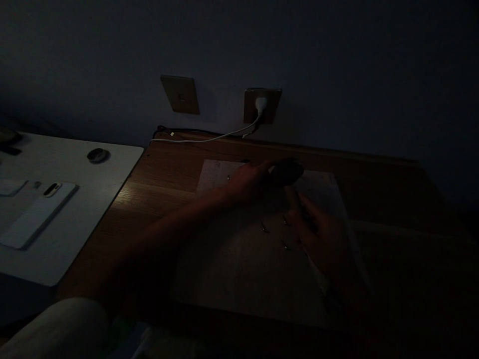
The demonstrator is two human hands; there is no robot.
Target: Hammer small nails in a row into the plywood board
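The light is very dim. My right hand (324,237) is closed around the handle of what looks like a hammer (287,172), its dark, bulky head pointing away from me. Just left of that head is my left hand (247,182), fingers drawn together; the head partly hides the fingertips, and whatever they pinch cannot be made out. Both hands are over a pale flat board (239,264). Small shiny nails or screws (264,227) are on the board between and below my hands, with another metal piece (228,177) beside my left hand.
The board lies on a wooden tabletop (389,204) against a wall. A white cable (209,140) runs along the back edge to a plugged outlet (249,107). To the left, a white table (93,194) bears a phone (37,214) and a round dark object (98,155).
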